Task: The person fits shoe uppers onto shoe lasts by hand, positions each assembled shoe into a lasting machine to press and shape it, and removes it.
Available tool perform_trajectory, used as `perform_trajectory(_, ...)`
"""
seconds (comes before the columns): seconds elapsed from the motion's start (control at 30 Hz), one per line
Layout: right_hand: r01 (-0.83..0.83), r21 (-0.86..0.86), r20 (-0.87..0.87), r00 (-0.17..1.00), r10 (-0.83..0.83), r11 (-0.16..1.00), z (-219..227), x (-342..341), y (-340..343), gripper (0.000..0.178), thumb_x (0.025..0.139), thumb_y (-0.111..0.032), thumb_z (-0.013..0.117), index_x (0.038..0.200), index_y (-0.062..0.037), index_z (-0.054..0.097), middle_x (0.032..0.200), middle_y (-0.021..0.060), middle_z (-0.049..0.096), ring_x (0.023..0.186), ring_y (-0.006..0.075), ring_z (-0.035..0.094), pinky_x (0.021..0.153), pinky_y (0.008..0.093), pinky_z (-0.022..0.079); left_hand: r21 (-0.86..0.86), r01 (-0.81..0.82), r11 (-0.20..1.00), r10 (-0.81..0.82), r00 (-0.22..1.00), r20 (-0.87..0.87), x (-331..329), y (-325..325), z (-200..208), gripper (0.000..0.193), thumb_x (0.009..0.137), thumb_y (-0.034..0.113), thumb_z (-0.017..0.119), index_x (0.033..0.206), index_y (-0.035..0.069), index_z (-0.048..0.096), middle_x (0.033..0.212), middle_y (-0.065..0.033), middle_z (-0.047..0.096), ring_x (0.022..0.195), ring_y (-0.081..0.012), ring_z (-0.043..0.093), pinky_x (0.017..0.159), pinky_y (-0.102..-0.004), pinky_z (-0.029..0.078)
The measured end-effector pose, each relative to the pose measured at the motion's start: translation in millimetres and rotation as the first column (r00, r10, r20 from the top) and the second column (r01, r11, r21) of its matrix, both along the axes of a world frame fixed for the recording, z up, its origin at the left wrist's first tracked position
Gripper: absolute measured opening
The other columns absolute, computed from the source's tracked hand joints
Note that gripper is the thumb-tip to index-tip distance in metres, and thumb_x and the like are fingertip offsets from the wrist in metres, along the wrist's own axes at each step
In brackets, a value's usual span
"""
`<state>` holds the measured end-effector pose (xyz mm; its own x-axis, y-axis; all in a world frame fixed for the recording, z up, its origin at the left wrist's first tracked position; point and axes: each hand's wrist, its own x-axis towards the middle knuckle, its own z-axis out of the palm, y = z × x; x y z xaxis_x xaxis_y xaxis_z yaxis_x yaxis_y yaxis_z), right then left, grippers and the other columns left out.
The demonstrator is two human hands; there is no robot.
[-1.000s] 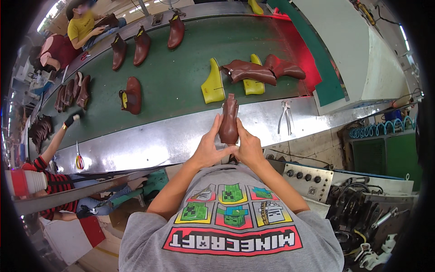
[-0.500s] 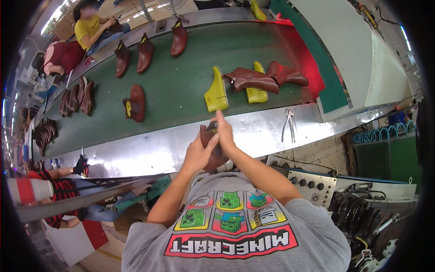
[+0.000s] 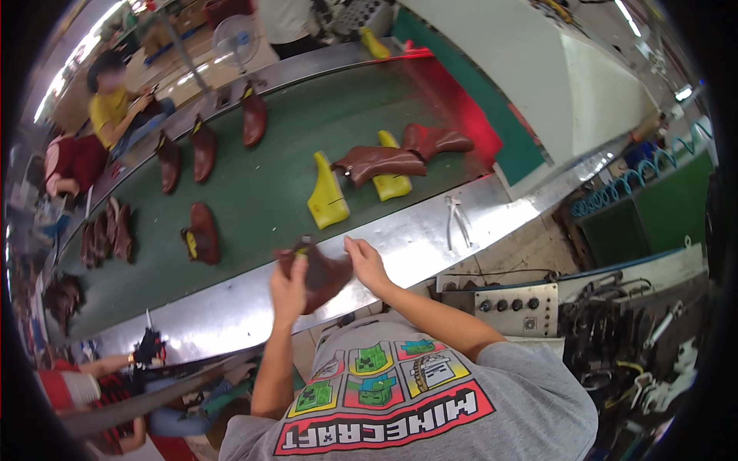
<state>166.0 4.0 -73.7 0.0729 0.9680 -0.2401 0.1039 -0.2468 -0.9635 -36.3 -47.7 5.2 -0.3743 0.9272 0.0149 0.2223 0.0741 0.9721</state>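
A brown leather boot [image 3: 329, 278] is held over the metal near edge of the table, its toe pointing right. My left hand [image 3: 288, 292] is closed around the boot's shaft, thumb on top. Something yellow shows at the boot's opening. Beside the toe is my right hand [image 3: 369, 265], its fingers loosely extended; whether it touches the leather is hard to make out. Just beyond my hands, a yellow-green shoe last [image 3: 329, 196] lies on the green belt. Right of it, a brown boot upper [image 3: 380, 165] lies across another yellow-green last [image 3: 393, 187].
Pincers [image 3: 458, 223] lie on the metal edge [image 3: 407, 250] at right. More brown boots [image 3: 203, 154] stand along the belt's far side, with several uppers [image 3: 108, 234] at left. A large pale machine [image 3: 530, 92] borders the belt's right end. Co-workers sit far left and near left.
The boot has turned so its toe points right, and my right hand has moved from its shaft to the toe side. The whole view has swung, shifting the belt leftward and down.
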Motion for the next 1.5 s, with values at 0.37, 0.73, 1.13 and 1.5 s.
perform_trajectory(0.37, 0.335, -0.040, 0.557, 0.790, -0.257, 0.941, -28, 200, -119, 0.040, 0.101, -0.036, 0.071, 0.108, 0.0018, 0.078, 0.097, 0.0172, 0.080, 0.090, 0.0266, 0.077, 0.082, 0.0385, 0.058, -0.134, -0.202, 0.970, 0.123, 0.886, -0.446, -121, 137, -138, 0.086, 0.108, 0.042, 0.063, 0.162, -0.013, 0.027, 0.134, -0.0333, 0.069, 0.127, -0.0484, 0.066, 0.106, -0.0486, 0.052)
perform_trajectory(0.73, 0.253, -0.090, 0.555, 0.816, -0.162, 0.963, -20, 167, -174, 0.031, 0.098, -0.032, 0.074, 0.102, -0.0012, 0.078, 0.090, 0.0180, 0.079, 0.083, 0.0312, 0.078, 0.079, 0.0406, 0.059, -0.354, 0.154, 0.923, -0.270, 0.912, -0.309, 23, 176, -183, 0.111, 0.091, 0.057, 0.078, 0.160, -0.017, 0.031, 0.143, -0.0370, 0.062, 0.136, -0.0492, 0.060, 0.116, -0.0487, 0.047)
perform_trajectory(1.13, 0.364, -0.044, 0.665, 0.705, -0.245, 0.930, 32, 213, -204, 0.034, 0.097, -0.035, 0.075, 0.107, -0.0022, 0.078, 0.094, 0.0184, 0.079, 0.087, 0.0339, 0.078, 0.081, 0.0430, 0.061, -0.696, -0.060, 0.716, -0.395, 0.787, -0.474, 51, 321, -200, 0.124, 0.079, 0.063, 0.084, 0.169, 0.004, 0.023, 0.166, -0.0271, 0.042, 0.153, -0.0468, 0.041, 0.125, -0.0594, 0.037)
perform_trajectory(1.5, -0.076, -0.041, 0.445, 0.891, 0.086, 0.996, 43, 177, -127, 0.042, 0.100, -0.043, 0.072, 0.111, -0.0029, 0.078, 0.096, 0.0160, 0.080, 0.086, 0.0299, 0.078, 0.081, 0.0414, 0.061, -0.229, 0.274, 0.934, -0.166, 0.901, 0.402, -12, 201, -106, 0.059, 0.092, 0.033, 0.078, 0.136, -0.003, 0.063, 0.121, -0.0142, 0.072, 0.109, -0.0290, 0.073, 0.094, -0.0464, 0.059)
